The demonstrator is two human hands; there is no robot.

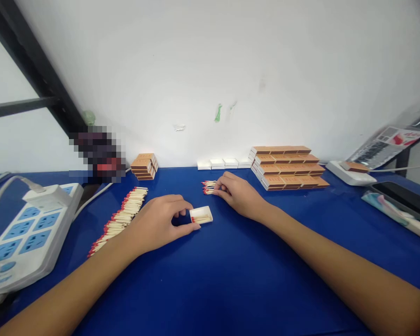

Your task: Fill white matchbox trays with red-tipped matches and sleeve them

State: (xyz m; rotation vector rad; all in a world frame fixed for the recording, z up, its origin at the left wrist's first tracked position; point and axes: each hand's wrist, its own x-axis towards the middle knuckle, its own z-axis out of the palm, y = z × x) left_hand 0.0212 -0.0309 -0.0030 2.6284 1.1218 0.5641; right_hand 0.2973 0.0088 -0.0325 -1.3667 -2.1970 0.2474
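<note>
At lower centre, a white tray (200,212) is pinched by the half-open left hand (157,224). Near mid-frame, matches (208,187) are touched by the right hand (238,193), fingertips bunched; gripping cannot be confirmed.

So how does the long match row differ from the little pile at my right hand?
The long match row runs slanted; the little pile is a short bunch. The row is far bigger than the pile. Your right hand is at the pile, not the row. Both are red-tipped.

Smooth glossy table (210,284) across the bottom, matt wall (196,56) at top, wooden matches (121,219) left of centre, cardboard matchboxes (287,168) right of centre, plastic power strip (38,233) lower left
</note>
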